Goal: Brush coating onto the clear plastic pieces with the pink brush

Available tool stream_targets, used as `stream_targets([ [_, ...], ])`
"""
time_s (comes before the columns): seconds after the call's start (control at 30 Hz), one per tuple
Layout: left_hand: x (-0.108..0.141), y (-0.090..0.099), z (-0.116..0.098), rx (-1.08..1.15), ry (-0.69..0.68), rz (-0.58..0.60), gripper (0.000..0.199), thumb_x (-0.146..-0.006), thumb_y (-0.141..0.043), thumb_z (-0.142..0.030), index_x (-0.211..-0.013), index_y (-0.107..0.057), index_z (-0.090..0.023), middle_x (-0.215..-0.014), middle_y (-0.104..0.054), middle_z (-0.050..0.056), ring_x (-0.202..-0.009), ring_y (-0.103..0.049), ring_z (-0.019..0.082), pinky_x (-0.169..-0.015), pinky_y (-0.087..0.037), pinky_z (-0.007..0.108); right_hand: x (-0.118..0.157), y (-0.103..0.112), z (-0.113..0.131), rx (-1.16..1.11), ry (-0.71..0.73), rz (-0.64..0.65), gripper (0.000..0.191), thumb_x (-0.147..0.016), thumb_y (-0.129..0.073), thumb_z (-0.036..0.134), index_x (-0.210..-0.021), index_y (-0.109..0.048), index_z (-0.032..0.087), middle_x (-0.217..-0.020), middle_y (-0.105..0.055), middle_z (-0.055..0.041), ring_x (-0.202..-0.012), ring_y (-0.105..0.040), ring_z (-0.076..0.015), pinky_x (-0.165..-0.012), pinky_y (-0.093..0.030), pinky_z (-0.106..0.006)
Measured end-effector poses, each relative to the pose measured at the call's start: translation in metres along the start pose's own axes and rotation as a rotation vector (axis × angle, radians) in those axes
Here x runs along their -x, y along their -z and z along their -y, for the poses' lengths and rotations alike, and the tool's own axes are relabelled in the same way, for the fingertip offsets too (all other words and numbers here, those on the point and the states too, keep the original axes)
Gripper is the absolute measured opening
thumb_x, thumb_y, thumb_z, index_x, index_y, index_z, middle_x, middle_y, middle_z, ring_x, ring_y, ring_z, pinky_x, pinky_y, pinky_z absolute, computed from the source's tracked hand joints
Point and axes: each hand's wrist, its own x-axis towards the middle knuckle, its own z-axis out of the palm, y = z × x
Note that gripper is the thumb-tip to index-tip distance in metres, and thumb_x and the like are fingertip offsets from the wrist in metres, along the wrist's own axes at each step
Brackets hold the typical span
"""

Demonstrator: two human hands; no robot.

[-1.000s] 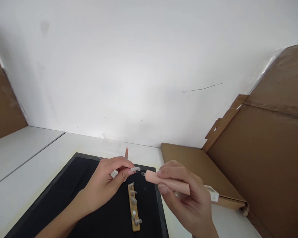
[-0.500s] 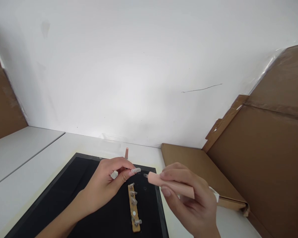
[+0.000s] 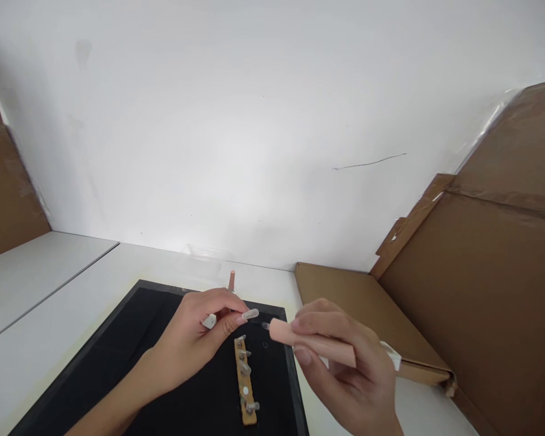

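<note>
One pink tube (image 3: 323,347) apparently lower than before

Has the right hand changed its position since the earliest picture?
Yes, slightly: against the black board, which has stayed put, the right hand has shifted rightward and a little lower in the view.

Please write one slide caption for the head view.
Left hand pinches a clear piece; right hand holds a pink tube.

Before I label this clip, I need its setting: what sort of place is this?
Probably a tabletop workstation: a black rectangular panel lies on a flat white table, with a flat brown cardboard box alongside.
</note>
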Motion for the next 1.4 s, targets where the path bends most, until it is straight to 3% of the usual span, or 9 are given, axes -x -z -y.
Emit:
stream_targets([
  [0.13,-0.0003,-0.0004,-0.0016,-0.026,-0.042,-0.002,0.014,-0.091,-0.053,-0.016,-0.085,-0.066,-0.017,-0.074,-0.067,0.003,-0.064,-0.059,0.013,-0.058,-0.046,0.021,-0.0025,-0.0001,0.0025,-0.021,-0.021,0.063,0.026,-0.078,-0.058,0.003,-0.093,-0.061,0.023,-0.068,-0.063,-0.0001,-0.055,-0.057,-0.0138,-0.048,-0.047,-0.024],
  [0.37,0.004,-0.0008,-0.0006,-0.041,-0.089,-0.023,0.015,-0.091,-0.053,-0.013,-0.087,-0.066,-0.017,-0.077,-0.07,0.003,-0.066,-0.063,0.013,-0.062,-0.048,0.022,0.0021,0.0004,-0.0031,0.124,-0.043,-0.026,0.02,-0.078,-0.056,0.003,-0.083,-0.059,0.023,-0.063,-0.059,0.0011,-0.05,-0.053,-0.013,-0.045,-0.043,-0.024],
  [0.5,0.0017,0.0008,-0.001,-0.049,-0.114,-0.034,0.015,-0.09,-0.053,-0.011,-0.086,-0.066,-0.017,-0.078,-0.07,0.003,-0.068,-0.064,0.013,-0.062,-0.049,0.022,0.0021,0.0002,-0.0009,0.018,-0.021,-0.03,0.023,-0.077,-0.057,0.004,-0.09,-0.06,0.023,-0.064,-0.061,0.0001,-0.052,-0.054,-0.0145,-0.046,-0.045,-0.026],
  [0.67,-0.0007,0.0006,-0.0044,-0.048,-0.143,-0.038,0.016,-0.089,-0.053,-0.007,-0.087,-0.066,-0.016,-0.079,-0.071,0.004,-0.071,-0.065,0.013,-0.063,-0.05,0.02,-0.0012,-0.0005,0.0012,-0.048,0.005,0.06,0.026,-0.076,-0.057,0.003,-0.092,-0.06,0.023,-0.065,-0.062,0.0003,-0.052,-0.055,-0.0138,-0.044,-0.043,-0.024],
  [0.9,0.004,-0.0005,-0.0001,-0.03,-0.153,-0.042,0.017,-0.089,-0.053,-0.007,-0.09,-0.066,-0.017,-0.082,-0.072,0.006,-0.073,-0.066,0.016,-0.064,-0.052,0.023,0.0012,0.0011,-0.0043,0.111,-0.021,-0.064,0.022,-0.077,-0.056,0.003,-0.086,-0.06,0.023,-0.064,-0.063,-0.0003,-0.053,-0.056,-0.0153,-0.047,-0.046,-0.027],
  [1.1,0.0,0.0,-0.0024,-0.024,-0.171,-0.052,0.017,-0.089,-0.054,-0.006,-0.087,-0.066,-0.018,-0.082,-0.07,0.005,-0.076,-0.066,0.015,-0.065,-0.052,0.023,-0.0015,-0.0024,0.0034,-0.052,-0.012,0.039,0.026,-0.075,-0.057,0.003,-0.091,-0.061,0.023,-0.064,-0.063,0.0001,-0.051,-0.055,-0.0143,-0.043,-0.044,-0.025],
  [1.4,0.0024,-0.0022,0.0017,-0.001,-0.213,-0.043,0.019,-0.09,-0.053,-0.004,-0.089,-0.067,-0.017,-0.082,-0.069,0.005,-0.074,-0.064,0.013,-0.065,-0.05,0.021,0.0031,0.0004,-0.0025,0.096,-0.066,-0.055,0.021,-0.079,-0.057,0.003,-0.087,-0.061,0.022,-0.066,-0.061,0.0006,-0.055,-0.055,-0.0134,-0.049,-0.045,-0.026],
])
